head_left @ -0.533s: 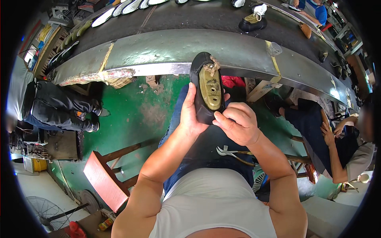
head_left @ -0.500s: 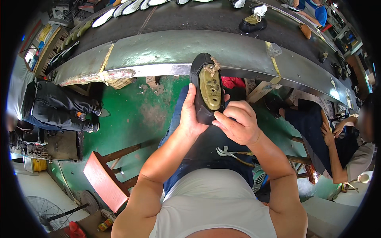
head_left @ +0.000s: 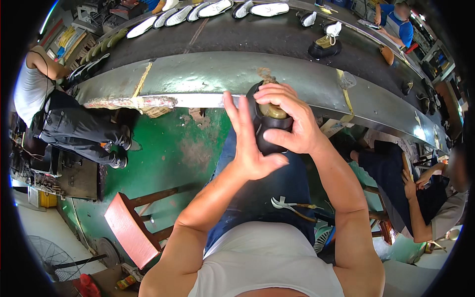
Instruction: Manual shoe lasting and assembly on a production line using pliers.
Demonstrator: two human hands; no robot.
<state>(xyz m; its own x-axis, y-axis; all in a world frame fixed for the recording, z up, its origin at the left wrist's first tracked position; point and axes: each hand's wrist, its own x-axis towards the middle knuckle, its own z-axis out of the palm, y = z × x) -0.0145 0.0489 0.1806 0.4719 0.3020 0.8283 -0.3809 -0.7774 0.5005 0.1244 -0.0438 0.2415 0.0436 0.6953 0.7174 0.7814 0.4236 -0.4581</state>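
Observation:
A black shoe (head_left: 265, 129) on an olive-green shoe last (head_left: 273, 112) is up near the bench edge, with a frayed tan cord (head_left: 266, 74) at its far end. My right hand (head_left: 296, 115) is closed over it from the right, fingers across the top and thumb on the near part, covering much of the last. My left hand (head_left: 251, 153) is held at the shoe's left side, fingers stretched and thumb spread away; whether the palm touches the shoe I cannot tell. On my lap lie metal-headed pincers (head_left: 282, 203) with long handles.
A long dark bench (head_left: 237, 39) curves ahead, carrying white shoe pieces (head_left: 178, 16) and another black shoe on a last (head_left: 324, 48). Wooden stool with pink top (head_left: 129, 230) at left. Co-workers sit at right (head_left: 420, 198), stand at left (head_left: 37, 94). Fan (head_left: 54, 257) lower left.
My left hand has let go of the shoe's side and spread its fingers. My right hand has moved from the near end up over the last and grips it. The shoe shifted slightly right.

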